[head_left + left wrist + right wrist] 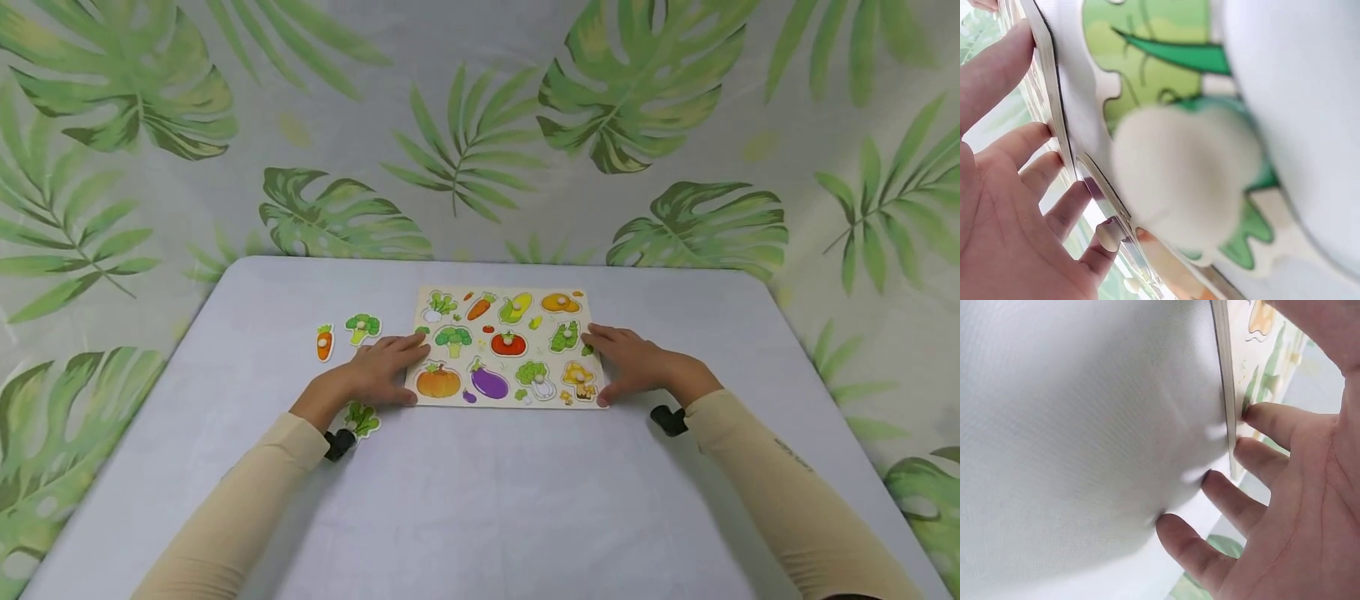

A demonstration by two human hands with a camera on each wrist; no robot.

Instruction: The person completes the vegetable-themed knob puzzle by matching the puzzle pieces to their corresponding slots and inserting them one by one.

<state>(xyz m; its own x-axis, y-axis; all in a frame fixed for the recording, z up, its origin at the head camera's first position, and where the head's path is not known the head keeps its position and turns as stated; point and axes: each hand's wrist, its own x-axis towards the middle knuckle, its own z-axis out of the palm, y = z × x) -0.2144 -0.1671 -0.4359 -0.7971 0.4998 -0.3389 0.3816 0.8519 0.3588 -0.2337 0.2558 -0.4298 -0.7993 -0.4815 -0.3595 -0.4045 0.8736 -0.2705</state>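
A flat vegetable puzzle board lies on the table, pictures facing up. At its left edge rests the left hand, fingers spread, fingertips on the board's edge. The right hand touches the opposite edge, its thumb at the near right corner. In the left wrist view, the left hand has its fingertips along the board's side, and a blurred knob on a green leafy piece is close to the camera. The right wrist view shows the right hand with spread fingers, some on the board and others on the cloth.
Left of the board lie a carrot piece and a broccoli piece. A green leafy piece is partly beneath the left wrist. White cloth covers the table; a leaf-patterned curtain hangs behind it.
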